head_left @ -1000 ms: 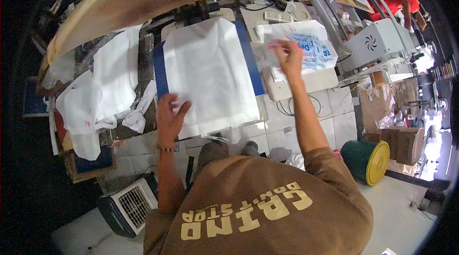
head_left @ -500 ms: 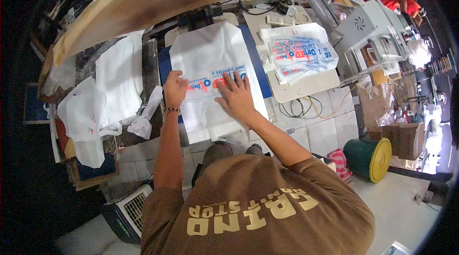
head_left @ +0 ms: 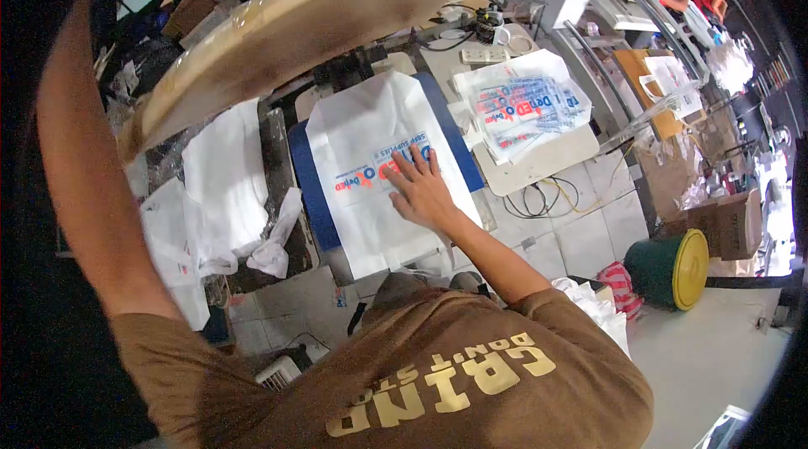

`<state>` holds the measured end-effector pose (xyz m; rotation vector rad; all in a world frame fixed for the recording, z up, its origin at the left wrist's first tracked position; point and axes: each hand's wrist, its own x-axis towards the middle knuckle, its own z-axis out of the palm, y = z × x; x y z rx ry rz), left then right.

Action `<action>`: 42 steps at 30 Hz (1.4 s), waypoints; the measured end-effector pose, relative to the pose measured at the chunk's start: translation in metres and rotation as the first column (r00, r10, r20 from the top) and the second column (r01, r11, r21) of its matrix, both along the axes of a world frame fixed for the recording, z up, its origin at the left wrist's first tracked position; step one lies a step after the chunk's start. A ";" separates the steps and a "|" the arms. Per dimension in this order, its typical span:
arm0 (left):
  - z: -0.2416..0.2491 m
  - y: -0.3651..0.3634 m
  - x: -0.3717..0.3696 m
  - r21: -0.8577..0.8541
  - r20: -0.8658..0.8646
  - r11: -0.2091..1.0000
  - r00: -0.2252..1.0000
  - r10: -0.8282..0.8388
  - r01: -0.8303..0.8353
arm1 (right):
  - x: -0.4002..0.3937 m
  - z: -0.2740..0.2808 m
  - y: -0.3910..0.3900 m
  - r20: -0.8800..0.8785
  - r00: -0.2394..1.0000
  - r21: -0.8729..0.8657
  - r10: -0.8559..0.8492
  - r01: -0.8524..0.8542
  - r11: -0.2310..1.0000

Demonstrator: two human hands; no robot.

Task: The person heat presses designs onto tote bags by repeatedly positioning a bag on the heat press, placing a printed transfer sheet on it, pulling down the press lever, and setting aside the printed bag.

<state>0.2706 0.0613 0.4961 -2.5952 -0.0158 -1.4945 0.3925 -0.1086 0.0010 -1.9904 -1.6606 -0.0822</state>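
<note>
My right hand (head_left: pixel 421 186) lies flat on a white bag (head_left: pixel 358 234), its fingers spread over the red and blue "DepED" print. The bag is laid out on a blue pad (head_left: pixel 316 184), which shows along both sides. My left arm (head_left: pixel 97 171) is raised along the left edge of the view. The left hand itself is out of sight beyond the top left. A large beige board (head_left: pixel 311 37) with a rounded edge hangs over the far end of the bag, close to the raised arm.
Several printed white bags (head_left: pixel 513 104) lie on a pale board (head_left: pixel 547 154) at right. More white cloth (head_left: pixel 223 171) lies at left. Cables (head_left: pixel 543 196) run across the tiles. A green bin with a yellow lid (head_left: pixel 690 268) stands at right. Two people in red are at the top right.
My left hand has let go of the bag's left side and gone up out of view. The right hand stays on the print. My view has shifted.
</note>
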 end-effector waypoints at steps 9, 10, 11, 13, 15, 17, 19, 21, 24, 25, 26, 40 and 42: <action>0.071 0.038 0.074 0.124 0.009 0.964 0.972 0.235 -0.235 | -0.001 0.003 -0.002 -0.044 0.998 0.071 -0.035 0.038 0.997; 0.074 0.033 0.070 0.134 0.023 0.965 0.974 0.225 -0.226 | -0.002 0.008 -0.006 -0.058 0.998 0.106 -0.038 0.044 0.993; 0.076 0.024 0.065 0.142 0.040 0.966 0.976 0.213 -0.216 | -0.006 0.015 -0.012 -0.058 0.998 0.104 -0.036 0.042 0.994; 0.080 -0.001 0.047 0.168 0.070 0.970 0.984 0.165 -0.175 | -0.015 0.026 -0.024 -0.144 0.985 0.318 0.093 -0.043 0.947; 0.074 -0.035 0.018 0.195 0.090 0.976 0.993 0.083 -0.099 | -0.032 0.024 -0.049 -0.327 0.887 0.210 0.326 -0.268 0.940; 0.045 -0.080 -0.026 0.200 0.041 0.979 0.999 -0.035 0.026 | -0.053 0.022 -0.084 -0.365 0.780 0.107 0.509 -0.508 0.855; -0.028 -0.134 -0.075 0.010 -0.238 0.981 0.954 -0.183 0.191 | -0.069 0.025 -0.118 -0.362 0.706 0.125 0.609 -0.611 0.782; -0.119 -0.177 -0.092 -0.340 -0.562 0.901 0.709 -0.425 0.271 | -0.068 0.045 -0.151 -0.419 0.688 -0.090 0.592 -0.681 0.727; -0.295 -0.216 -0.069 -0.722 -0.570 0.652 0.732 -0.373 -0.230 | -0.053 0.075 -0.184 -0.539 0.591 0.028 0.600 -0.699 0.715; -0.345 -0.223 -0.066 -0.659 -0.594 0.695 0.766 -0.246 -0.288 | -0.049 0.096 -0.191 -0.547 0.588 0.023 0.597 -0.702 0.712; -0.373 -0.228 -0.064 -0.591 -0.606 0.727 0.787 -0.115 -0.349 | -0.041 0.124 -0.193 -0.614 0.489 0.154 0.620 -0.695 0.702; -0.377 -0.229 -0.060 -0.554 -0.457 0.762 0.888 0.058 -0.335 | -0.054 0.299 -0.234 -0.234 -0.028 0.965 0.972 -0.133 0.228; -0.379 -0.227 -0.061 -0.551 -0.465 0.765 0.884 0.050 -0.334 | -0.036 0.300 -0.232 -0.153 -0.037 0.867 0.987 -0.485 0.116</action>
